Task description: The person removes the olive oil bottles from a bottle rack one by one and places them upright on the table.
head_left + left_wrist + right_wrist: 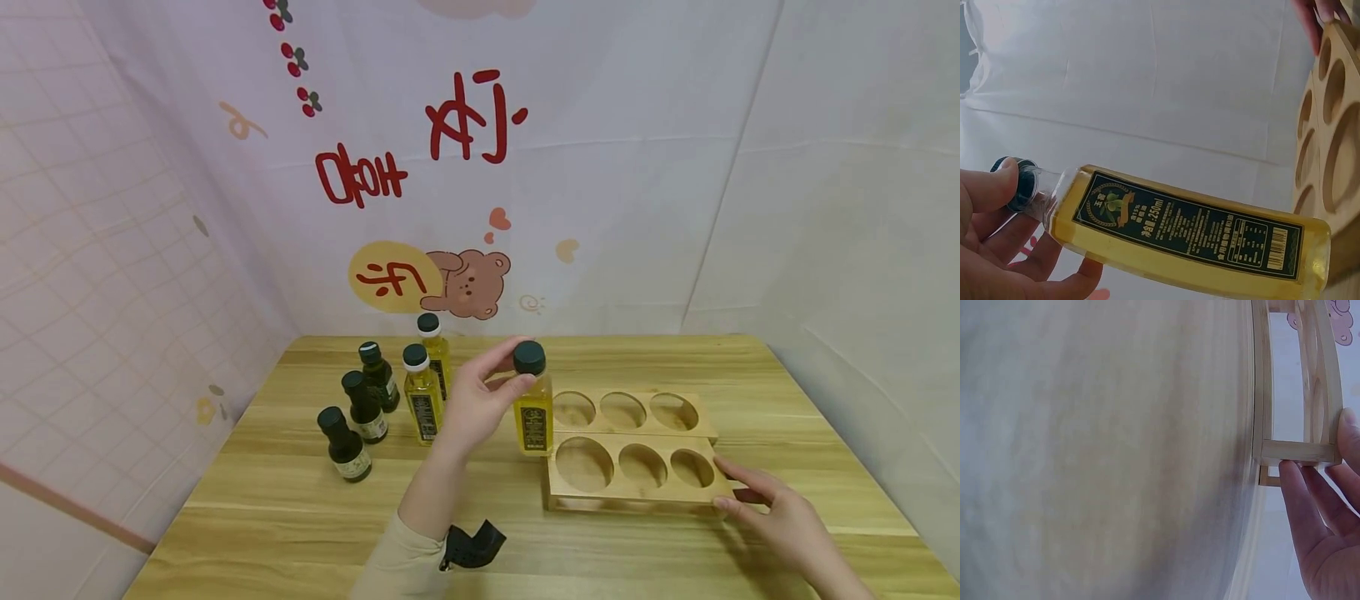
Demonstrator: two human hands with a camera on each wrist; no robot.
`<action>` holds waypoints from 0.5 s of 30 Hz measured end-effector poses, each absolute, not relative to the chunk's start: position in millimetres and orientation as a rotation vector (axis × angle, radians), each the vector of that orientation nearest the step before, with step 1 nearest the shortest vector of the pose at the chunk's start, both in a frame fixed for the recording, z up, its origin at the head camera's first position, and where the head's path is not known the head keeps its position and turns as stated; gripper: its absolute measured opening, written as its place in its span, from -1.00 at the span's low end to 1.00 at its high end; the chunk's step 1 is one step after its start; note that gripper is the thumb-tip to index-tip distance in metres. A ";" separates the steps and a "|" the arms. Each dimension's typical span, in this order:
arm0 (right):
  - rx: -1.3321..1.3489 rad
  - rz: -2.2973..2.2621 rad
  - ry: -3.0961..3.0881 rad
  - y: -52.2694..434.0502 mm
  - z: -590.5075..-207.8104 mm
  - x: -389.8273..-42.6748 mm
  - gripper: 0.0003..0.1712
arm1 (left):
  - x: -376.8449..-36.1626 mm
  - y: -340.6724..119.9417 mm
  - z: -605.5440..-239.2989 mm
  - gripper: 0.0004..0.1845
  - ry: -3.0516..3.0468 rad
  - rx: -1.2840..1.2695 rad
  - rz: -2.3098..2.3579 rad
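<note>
The right hand (776, 508) rests straight fingers against the rack (630, 467) end. The left hand (472, 400) pinches the yellow bottle (533, 412) by its cap, just above the table beside the rack's near-left hole (a thin grip); it could slip or clip the rim.

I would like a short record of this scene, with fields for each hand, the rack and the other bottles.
left hand: holds a yellow oil bottle near its black cap, beside the rack
right hand: straight fingers touch the rack's right end
wooden rack: six round holes in two rows, all empty
other bottles: five stand at the left on the table, two yellow, three dark
</note>
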State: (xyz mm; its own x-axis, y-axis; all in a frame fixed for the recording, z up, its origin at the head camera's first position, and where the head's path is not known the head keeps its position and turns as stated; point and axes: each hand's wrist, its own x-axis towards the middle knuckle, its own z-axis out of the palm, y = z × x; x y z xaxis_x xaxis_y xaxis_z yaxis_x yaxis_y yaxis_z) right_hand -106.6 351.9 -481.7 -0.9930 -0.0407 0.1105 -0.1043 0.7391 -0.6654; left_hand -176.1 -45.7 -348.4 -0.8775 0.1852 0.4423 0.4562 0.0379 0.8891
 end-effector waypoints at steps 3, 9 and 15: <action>0.116 1.101 -2.853 352.1 -481.1 -106.9 -0.27 | -174.2 -59.8 -353.0 -0.52 -2.112 -0.652 -1.924; 0.098 1.107 -2.873 353.0 -480.6 -107.6 -0.26 | -169.8 -87.6 -361.5 -0.53 -2.171 -0.562 -1.916; 0.090 1.107 -2.882 353.5 -479.2 -107.2 -0.26 | -167.7 -118.7 -371.5 -0.54 -2.251 -0.457 -1.861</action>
